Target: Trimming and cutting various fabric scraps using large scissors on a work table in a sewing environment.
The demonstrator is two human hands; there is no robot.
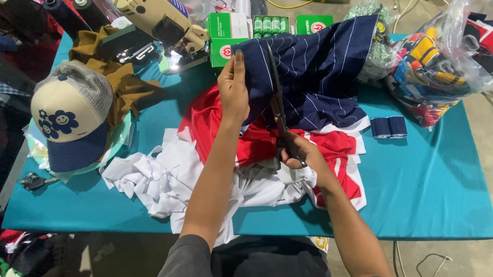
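Short dark grey sleeves, forearms bare.

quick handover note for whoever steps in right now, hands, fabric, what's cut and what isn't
Left hand: grip pinching the edge of the navy pinstriped fabric, holding it up taut.
Right hand: grip on the scissors, blades open along the fabric edge.
The fabric lies over a red and white garment and white fabric scraps on the teal table.
Done: cut started.
Left: most of the navy piece looks uncut.
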